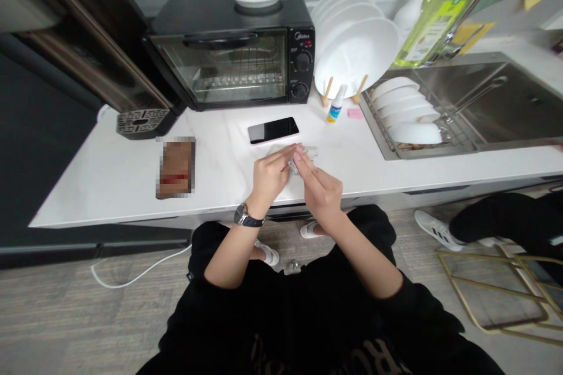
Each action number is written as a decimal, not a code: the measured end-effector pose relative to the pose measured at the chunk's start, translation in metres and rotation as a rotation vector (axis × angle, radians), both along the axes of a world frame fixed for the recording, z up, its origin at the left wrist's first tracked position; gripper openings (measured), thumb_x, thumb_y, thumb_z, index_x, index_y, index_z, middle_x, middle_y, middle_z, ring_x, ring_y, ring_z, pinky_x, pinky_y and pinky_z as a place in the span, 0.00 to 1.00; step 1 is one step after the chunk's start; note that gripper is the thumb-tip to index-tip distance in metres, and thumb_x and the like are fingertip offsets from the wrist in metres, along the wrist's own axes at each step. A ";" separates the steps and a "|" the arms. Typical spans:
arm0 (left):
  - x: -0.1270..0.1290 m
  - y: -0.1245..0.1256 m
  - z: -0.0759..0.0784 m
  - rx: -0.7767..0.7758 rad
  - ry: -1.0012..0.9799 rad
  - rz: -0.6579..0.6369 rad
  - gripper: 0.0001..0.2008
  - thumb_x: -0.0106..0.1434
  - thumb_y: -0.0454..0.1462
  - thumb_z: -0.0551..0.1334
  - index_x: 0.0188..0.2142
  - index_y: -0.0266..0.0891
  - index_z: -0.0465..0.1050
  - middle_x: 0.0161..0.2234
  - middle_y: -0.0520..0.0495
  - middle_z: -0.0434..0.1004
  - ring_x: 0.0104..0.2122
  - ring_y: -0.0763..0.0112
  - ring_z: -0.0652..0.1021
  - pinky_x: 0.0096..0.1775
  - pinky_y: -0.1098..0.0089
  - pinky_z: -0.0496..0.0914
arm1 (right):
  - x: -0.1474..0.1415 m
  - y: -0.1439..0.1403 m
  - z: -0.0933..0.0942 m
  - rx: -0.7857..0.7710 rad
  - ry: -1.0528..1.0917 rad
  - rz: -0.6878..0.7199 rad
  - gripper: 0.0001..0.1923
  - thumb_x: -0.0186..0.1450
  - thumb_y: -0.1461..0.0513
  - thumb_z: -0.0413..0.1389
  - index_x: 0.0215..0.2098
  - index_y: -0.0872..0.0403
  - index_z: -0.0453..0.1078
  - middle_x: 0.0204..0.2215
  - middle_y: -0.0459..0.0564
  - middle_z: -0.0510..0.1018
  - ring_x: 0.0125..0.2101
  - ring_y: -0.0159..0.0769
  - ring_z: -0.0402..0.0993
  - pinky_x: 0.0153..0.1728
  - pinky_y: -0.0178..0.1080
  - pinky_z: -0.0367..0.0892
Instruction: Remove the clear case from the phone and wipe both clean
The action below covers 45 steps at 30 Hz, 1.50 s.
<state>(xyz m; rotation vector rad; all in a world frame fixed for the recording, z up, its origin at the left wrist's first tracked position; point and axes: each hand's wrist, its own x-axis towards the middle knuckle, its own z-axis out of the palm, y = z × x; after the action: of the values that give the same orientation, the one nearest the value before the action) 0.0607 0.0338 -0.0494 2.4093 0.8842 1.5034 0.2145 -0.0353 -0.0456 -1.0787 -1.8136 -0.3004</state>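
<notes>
Head view: a seated person in black works with both hands at the edge of a white counter (pixel 132 187).
Left hand (pixel 269 174): fingers pinched narrow on a small clear wrapper (pixel 303 157), a dark wristwatch (pixel 247 218) on the wrist.
Right hand (pixel 320 187): fingers curled onto the same wrapper from its 4 o'clock side, fingertips meeting those of the left hand.
Wrapper: thin and see-through, held just above the counter between both hands; what it contains cannot be told.
Phone (pixel 273 130): dark screen up, flat on the counter, just at 11 o'clock from the hands.
Blurred card (pixel 175 167): brownish rectangle lying at 9 o'clock, well apart from the hands.
Spray bottle (pixel 336 104): small, white with blue label, upright at 1 o'clock, beside a pink sticky note (pixel 355 112).
Toaster oven (pixel 233 50): black, door shut, at 12 o'clock against the wall.
Plates (pixel 356 47): white, standing on edge in a wooden rack, right of the oven.
Sink (pixel 492 99): steel, at 2 o'clock, with white bowls (pixel 409 111) in a wire basket.
Another person: a black trouser leg and white shoe (pixel 433 228) at 3 o'clock on the floor.
</notes>
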 end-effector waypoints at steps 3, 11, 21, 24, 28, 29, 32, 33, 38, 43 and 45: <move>0.000 0.000 -0.001 -0.019 -0.019 -0.007 0.25 0.69 0.21 0.55 0.57 0.40 0.81 0.57 0.46 0.85 0.57 0.66 0.84 0.58 0.61 0.82 | -0.001 0.000 0.000 -0.001 -0.021 0.016 0.47 0.72 0.78 0.47 0.80 0.39 0.40 0.70 0.44 0.64 0.56 0.36 0.85 0.57 0.39 0.83; 0.000 0.000 0.001 0.005 -0.054 -0.028 0.22 0.73 0.26 0.60 0.60 0.45 0.80 0.57 0.50 0.85 0.57 0.69 0.84 0.60 0.65 0.80 | 0.026 0.024 -0.010 -0.053 0.100 -0.029 0.44 0.74 0.77 0.46 0.79 0.37 0.45 0.71 0.44 0.68 0.64 0.38 0.77 0.62 0.42 0.80; 0.001 0.000 0.003 0.016 -0.042 -0.022 0.21 0.73 0.27 0.60 0.60 0.44 0.80 0.56 0.48 0.85 0.56 0.68 0.85 0.60 0.65 0.81 | 0.023 0.020 -0.009 -0.092 0.138 -0.007 0.42 0.75 0.76 0.46 0.79 0.37 0.47 0.71 0.43 0.68 0.66 0.38 0.75 0.64 0.43 0.79; 0.000 -0.001 0.002 -0.009 -0.004 -0.016 0.21 0.72 0.25 0.58 0.57 0.42 0.82 0.56 0.47 0.85 0.57 0.66 0.84 0.59 0.64 0.81 | 0.013 0.010 -0.004 -0.079 0.073 0.043 0.45 0.74 0.77 0.47 0.79 0.36 0.43 0.72 0.41 0.64 0.66 0.35 0.75 0.62 0.41 0.80; -0.001 -0.001 0.001 -0.023 -0.018 -0.016 0.26 0.69 0.21 0.54 0.56 0.40 0.81 0.57 0.46 0.85 0.58 0.67 0.84 0.59 0.63 0.81 | 0.001 -0.001 -0.001 -0.073 0.011 0.046 0.46 0.74 0.76 0.48 0.80 0.35 0.39 0.72 0.41 0.63 0.61 0.34 0.80 0.54 0.35 0.84; -0.001 -0.001 0.000 -0.025 -0.024 -0.016 0.26 0.68 0.20 0.54 0.56 0.40 0.81 0.57 0.46 0.85 0.57 0.67 0.84 0.59 0.63 0.81 | 0.000 -0.002 -0.002 -0.085 0.003 0.046 0.45 0.74 0.76 0.47 0.80 0.35 0.39 0.72 0.41 0.62 0.61 0.34 0.80 0.53 0.35 0.85; -0.001 -0.001 0.001 -0.028 -0.029 -0.017 0.25 0.69 0.21 0.55 0.56 0.40 0.82 0.57 0.46 0.85 0.57 0.66 0.84 0.58 0.62 0.81 | 0.005 0.002 -0.005 -0.131 -0.016 0.061 0.45 0.75 0.75 0.47 0.79 0.33 0.39 0.72 0.39 0.63 0.61 0.34 0.81 0.53 0.37 0.85; -0.001 -0.001 0.001 -0.026 -0.026 -0.016 0.24 0.70 0.22 0.55 0.55 0.40 0.82 0.56 0.46 0.85 0.57 0.65 0.84 0.58 0.62 0.81 | 0.008 0.005 -0.007 -0.141 -0.007 0.064 0.46 0.74 0.75 0.47 0.79 0.32 0.40 0.72 0.39 0.63 0.61 0.34 0.80 0.53 0.37 0.85; 0.000 -0.001 0.003 -0.016 -0.019 -0.006 0.19 0.74 0.29 0.60 0.59 0.44 0.81 0.57 0.48 0.85 0.57 0.67 0.84 0.60 0.64 0.81 | 0.025 0.022 -0.010 -0.168 0.147 0.017 0.45 0.71 0.77 0.45 0.78 0.35 0.49 0.70 0.41 0.70 0.56 0.35 0.84 0.48 0.37 0.86; 0.000 0.000 0.001 -0.021 -0.027 -0.012 0.20 0.74 0.28 0.60 0.60 0.46 0.80 0.57 0.49 0.85 0.57 0.68 0.84 0.60 0.64 0.81 | 0.029 0.025 -0.009 -0.246 0.209 -0.020 0.42 0.70 0.76 0.45 0.77 0.40 0.57 0.68 0.46 0.75 0.40 0.31 0.88 0.44 0.36 0.86; 0.000 0.000 0.001 -0.019 -0.029 -0.013 0.20 0.74 0.28 0.60 0.60 0.46 0.80 0.56 0.49 0.85 0.57 0.68 0.84 0.60 0.64 0.81 | 0.029 0.025 -0.010 -0.252 0.228 -0.012 0.42 0.69 0.76 0.46 0.76 0.41 0.59 0.67 0.47 0.76 0.37 0.29 0.87 0.44 0.36 0.85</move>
<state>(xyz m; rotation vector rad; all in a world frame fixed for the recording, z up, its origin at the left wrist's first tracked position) 0.0607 0.0342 -0.0488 2.3693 0.8715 1.5137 0.2435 -0.0100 -0.0554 -1.2441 -1.6695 0.0459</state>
